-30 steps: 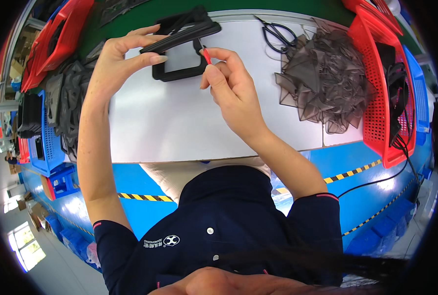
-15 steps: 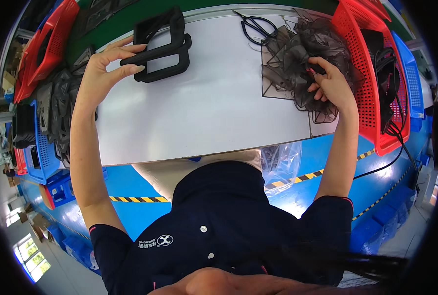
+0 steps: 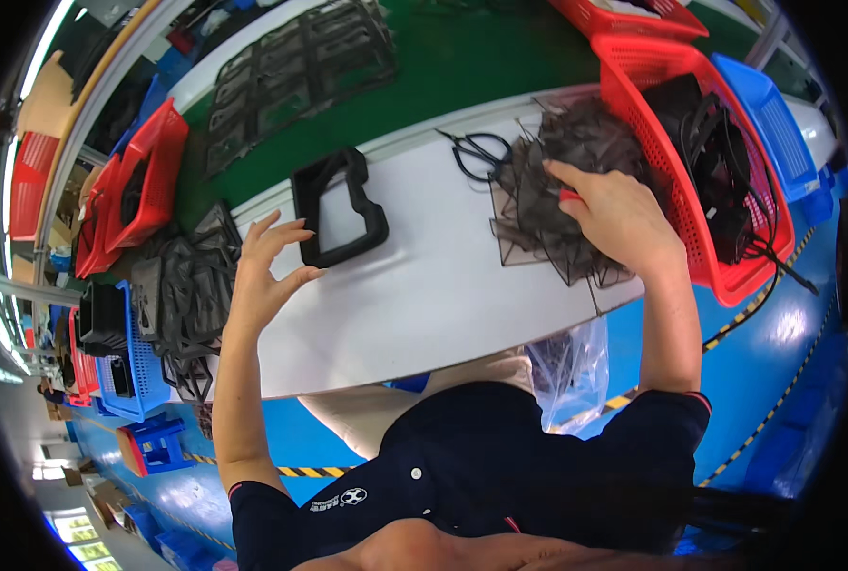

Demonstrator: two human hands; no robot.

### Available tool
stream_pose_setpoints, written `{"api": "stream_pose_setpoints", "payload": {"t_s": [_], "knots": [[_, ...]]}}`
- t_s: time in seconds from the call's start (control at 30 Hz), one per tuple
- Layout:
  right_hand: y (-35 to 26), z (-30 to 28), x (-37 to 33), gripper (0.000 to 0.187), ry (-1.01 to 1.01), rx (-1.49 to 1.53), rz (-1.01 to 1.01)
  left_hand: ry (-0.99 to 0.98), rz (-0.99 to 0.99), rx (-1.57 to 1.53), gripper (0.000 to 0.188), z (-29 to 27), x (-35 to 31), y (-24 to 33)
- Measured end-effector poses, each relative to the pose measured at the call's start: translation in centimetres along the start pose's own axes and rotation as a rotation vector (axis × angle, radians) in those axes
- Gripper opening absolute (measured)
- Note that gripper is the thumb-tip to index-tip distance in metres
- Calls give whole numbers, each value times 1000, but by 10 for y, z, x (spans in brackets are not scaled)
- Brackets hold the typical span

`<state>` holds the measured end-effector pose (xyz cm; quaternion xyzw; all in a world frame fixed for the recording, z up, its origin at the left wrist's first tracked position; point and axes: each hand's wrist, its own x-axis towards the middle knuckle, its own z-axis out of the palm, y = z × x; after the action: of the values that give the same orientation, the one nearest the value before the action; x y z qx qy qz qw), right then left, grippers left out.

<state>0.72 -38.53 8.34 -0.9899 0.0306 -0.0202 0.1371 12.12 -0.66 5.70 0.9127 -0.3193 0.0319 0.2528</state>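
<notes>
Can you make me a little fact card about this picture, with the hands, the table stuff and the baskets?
Left hand: fingers spread beside the black frame; can't tell if touching
Right hand: holding a small red thing, mostly hidden, at the mesh pile
Table: white
Scissors: black, left of the mesh pile
Red basket: right of the mesh pile, with black things inside
Blue basket: far left

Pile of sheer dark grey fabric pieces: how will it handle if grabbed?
Sheer dark grey fabric pile: probably floppy, given the crumpling. Likely light for its bulk; outer sheets look thin, see-through. Pieces may drag neighbours, since they overlap.
</notes>
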Motion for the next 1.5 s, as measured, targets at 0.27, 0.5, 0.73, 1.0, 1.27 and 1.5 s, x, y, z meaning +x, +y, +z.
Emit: {"api": "stream_pose_setpoints", "payload": {"t_s": [0.27,0.5,0.73,1.0,1.27,1.5], "knots": [[-12,-4,14,18,242,168,-11,165,60,279,21,7,63,-10],[-114,68,85,48,63,450,-156,149,117,703,23,49,104,-27],[-130,91,94,41,-71,305,-172,167,149,722,21,59,104,-31],[-128,84,92,27,-13,339,-133,230,90,496,15,43,105,-23],[-136,67,105,23,-71,734,-60,37,-47,347,18,-23,130,-17],[-140,101,108,19,-7,507,-112,-184,33,305,21,-2,141,-52]]}}
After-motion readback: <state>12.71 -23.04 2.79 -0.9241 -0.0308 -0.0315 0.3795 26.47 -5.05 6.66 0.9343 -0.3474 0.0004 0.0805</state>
